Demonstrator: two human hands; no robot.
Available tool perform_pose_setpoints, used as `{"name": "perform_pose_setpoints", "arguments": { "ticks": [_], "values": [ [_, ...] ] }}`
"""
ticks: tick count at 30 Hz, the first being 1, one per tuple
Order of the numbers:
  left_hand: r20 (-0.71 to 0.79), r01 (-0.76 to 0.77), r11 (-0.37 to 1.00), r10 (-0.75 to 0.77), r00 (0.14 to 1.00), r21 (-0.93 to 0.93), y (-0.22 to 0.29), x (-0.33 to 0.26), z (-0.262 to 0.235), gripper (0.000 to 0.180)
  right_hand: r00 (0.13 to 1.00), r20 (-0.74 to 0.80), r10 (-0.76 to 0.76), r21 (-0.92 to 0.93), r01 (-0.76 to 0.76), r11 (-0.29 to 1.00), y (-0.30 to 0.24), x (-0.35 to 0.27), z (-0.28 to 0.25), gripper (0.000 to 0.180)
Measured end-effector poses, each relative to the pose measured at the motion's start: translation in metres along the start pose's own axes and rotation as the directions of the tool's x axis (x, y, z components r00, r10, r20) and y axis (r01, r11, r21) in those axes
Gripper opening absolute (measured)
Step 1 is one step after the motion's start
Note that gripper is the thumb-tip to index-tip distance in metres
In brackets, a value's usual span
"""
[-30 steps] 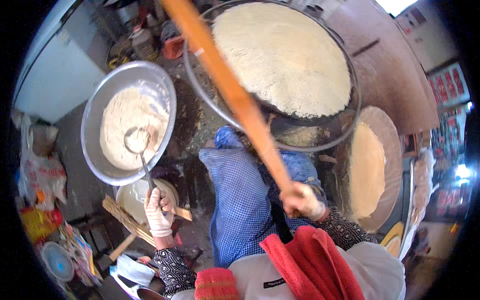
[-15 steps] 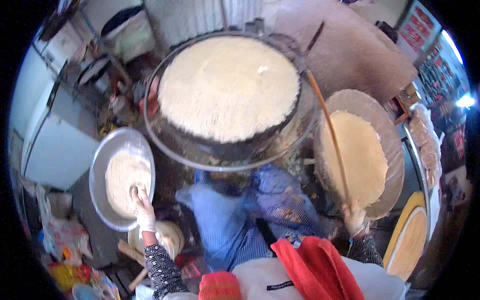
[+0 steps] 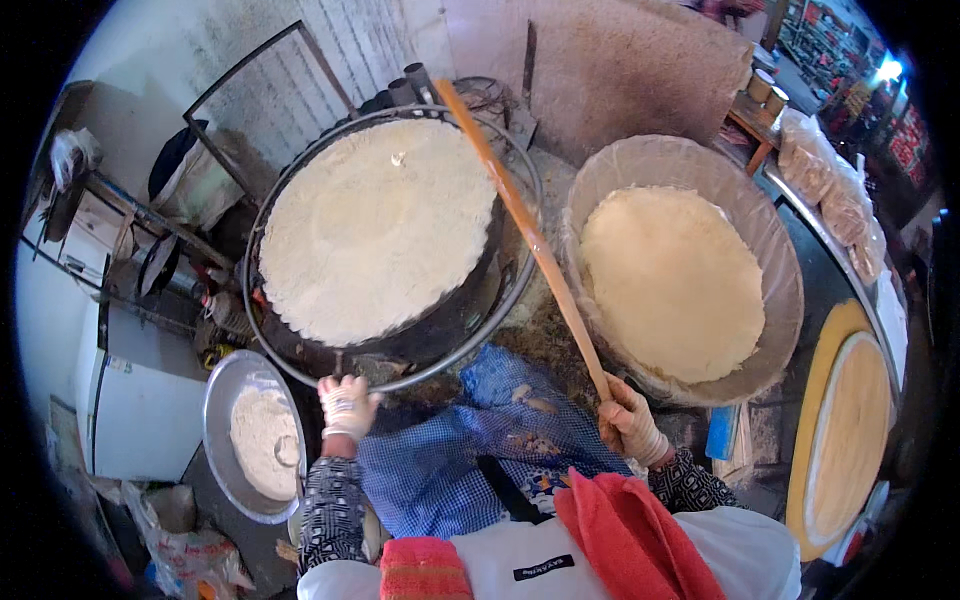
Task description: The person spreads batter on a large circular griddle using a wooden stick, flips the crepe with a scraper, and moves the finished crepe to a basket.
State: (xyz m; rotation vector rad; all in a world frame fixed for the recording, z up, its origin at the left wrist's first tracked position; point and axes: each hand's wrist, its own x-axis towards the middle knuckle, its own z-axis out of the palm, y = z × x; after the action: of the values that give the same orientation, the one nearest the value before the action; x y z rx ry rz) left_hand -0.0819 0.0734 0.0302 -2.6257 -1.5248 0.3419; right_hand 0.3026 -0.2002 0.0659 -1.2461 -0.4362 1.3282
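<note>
In the head view, the right hand (image 3: 633,422) is closed around the narrow end of a long, flat wooden spatula (image 3: 545,255), which slants up and to the left, its far end overlapping the right side of a round griddle (image 3: 455,300); whether it touches there, I cannot tell. A pale, round sheet of batter (image 3: 370,230) covers most of the griddle, which sits inside a metal ring (image 3: 478,338). The left hand (image 3: 347,405), palm down with fingers loosely spread, is at the ring's near edge; contact is unclear. Left of that hand, a tilted metal basin (image 3: 225,400) contains pale batter (image 3: 260,435) and a ladle (image 3: 287,450). To the right of the spatula, round flatbread (image 3: 675,280) lies in a plastic-lined basket (image 3: 782,265). A blue checked apron (image 3: 430,480) covers the lap.
</note>
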Motion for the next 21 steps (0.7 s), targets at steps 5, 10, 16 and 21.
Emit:
{"name": "perform_pose_setpoints", "arguments": {
  "ticks": [5, 10, 16, 21],
  "values": [
    [0.086, 0.176, 0.965, -0.162, 0.983, -0.194, 0.152, 0.024, -0.036, 0.044, 0.982, 0.185, -0.033, 0.056, 0.023, 0.998, -0.022, 0.012, 0.022, 0.065],
    [-0.470, -0.658, 0.426, 0.470, 0.747, -0.621, 0.264, -0.028, -0.069, 0.049, 0.984, -0.039, -0.171, -0.031, 0.170, 0.985, -0.023, 0.026, 0.018, 0.069],
    [-0.591, -0.659, 0.695, 0.412, 0.693, -0.288, 0.236, 0.019, -0.097, 0.071, 0.999, -0.043, 0.018, -0.350, -0.031, 0.936, 0.005, -0.008, -0.038, 0.065],
    [-0.553, -0.678, 0.721, 0.510, 0.659, -0.144, 0.208, 0.089, -0.110, 0.088, 0.993, -0.041, -0.112, -0.186, 0.102, 0.977, 0.067, -0.026, -0.044, 0.067]
  ]
}}
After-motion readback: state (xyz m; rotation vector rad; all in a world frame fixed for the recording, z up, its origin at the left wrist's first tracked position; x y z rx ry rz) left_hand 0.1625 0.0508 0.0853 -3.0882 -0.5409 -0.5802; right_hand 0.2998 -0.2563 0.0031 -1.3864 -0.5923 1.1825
